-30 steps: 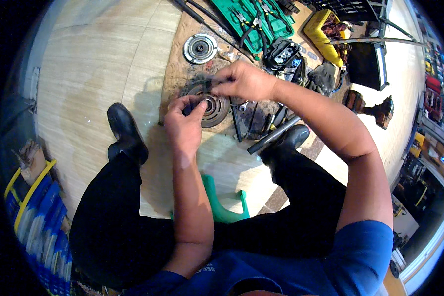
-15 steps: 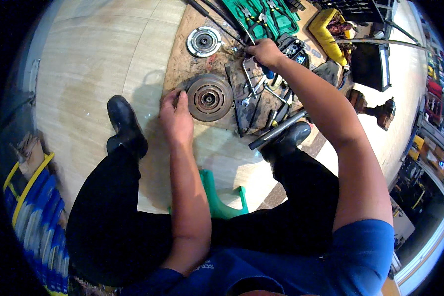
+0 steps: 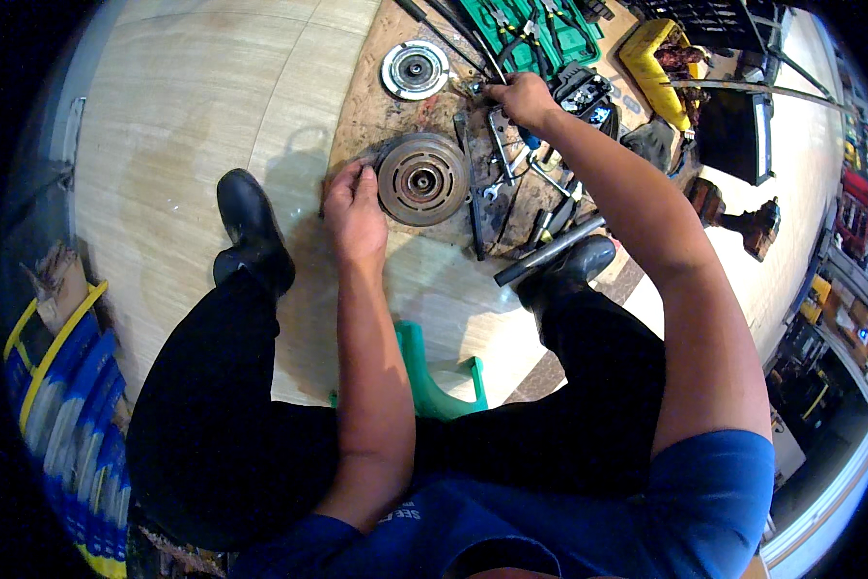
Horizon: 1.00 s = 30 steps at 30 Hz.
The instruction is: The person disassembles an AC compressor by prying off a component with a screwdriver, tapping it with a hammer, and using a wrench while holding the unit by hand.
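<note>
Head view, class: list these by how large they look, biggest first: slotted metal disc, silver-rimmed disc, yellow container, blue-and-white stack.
1. Blue-and-white stack
2. Slotted metal disc and yellow container: too alike to rank, as their shapes differ
3. Silver-rimmed disc

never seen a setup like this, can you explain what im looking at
There is no machine, just a person working bare-handed, seen from a wide fisheye camera worn on the head and looking down, so straight edges bend. On the brown board lie a slotted metal disc, a smaller silver round part, a spanner and a green tool case. The left hand is at the disc's left edge; whether it touches is hard to tell. The right hand holds a blue-handled tool, partly hidden.
</note>
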### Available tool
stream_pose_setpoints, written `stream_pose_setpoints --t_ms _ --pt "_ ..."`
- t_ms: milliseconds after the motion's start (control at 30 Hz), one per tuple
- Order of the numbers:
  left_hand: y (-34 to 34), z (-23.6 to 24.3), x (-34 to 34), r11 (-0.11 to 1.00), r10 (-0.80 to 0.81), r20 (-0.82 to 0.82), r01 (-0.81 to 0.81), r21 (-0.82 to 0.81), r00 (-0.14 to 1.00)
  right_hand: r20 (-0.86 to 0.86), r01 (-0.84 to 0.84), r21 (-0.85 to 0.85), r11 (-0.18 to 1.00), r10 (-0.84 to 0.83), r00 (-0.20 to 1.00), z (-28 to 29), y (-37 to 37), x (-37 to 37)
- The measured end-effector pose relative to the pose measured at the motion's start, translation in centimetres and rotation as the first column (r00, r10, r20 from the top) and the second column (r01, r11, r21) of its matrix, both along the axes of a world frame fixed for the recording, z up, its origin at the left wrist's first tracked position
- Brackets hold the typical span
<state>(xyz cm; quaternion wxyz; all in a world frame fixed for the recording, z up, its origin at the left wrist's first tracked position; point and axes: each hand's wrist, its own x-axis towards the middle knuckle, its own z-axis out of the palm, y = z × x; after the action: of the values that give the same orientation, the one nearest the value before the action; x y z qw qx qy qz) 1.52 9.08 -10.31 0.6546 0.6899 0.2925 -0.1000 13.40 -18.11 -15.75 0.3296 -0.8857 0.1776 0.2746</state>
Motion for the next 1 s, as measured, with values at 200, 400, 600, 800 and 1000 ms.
stream_pose_setpoints --t_ms 200,400,600,800,1000 --pt "-0.1 -0.2 0.0 1.000 -0.015 0.006 0.015 -0.007 1.000 0.100 -0.070 -0.062 0.996 0.076 0.992 0.4 -1.6 -0.1" --pt "-0.5 0.8 0.1 0.998 0.024 -0.038 -0.026 -0.057 0.999 0.168 -0.387 -0.092 0.917 0.397 0.902 4.0 -2.6 -1.8" --pt "-0.3 -0.4 -0.2 1.000 0.012 -0.015 -0.012 -0.024 1.000 0.011 -0.549 -0.028 0.835 0.550 0.835 3.8 -6.4 -6.2" --pt "-1.3 0.4 0.0 0.998 0.058 -0.016 -0.058 -0.036 0.998 0.012 -0.574 -0.065 0.816 0.575 0.818 1.8 -8.6 -9.8" --pt "-2.2 -0.3 -0.5 0.992 0.098 0.073 -0.092 -0.084 0.992 -0.091 -0.537 -0.172 0.826 0.529 0.844 0.0 -8.1 -10.3"
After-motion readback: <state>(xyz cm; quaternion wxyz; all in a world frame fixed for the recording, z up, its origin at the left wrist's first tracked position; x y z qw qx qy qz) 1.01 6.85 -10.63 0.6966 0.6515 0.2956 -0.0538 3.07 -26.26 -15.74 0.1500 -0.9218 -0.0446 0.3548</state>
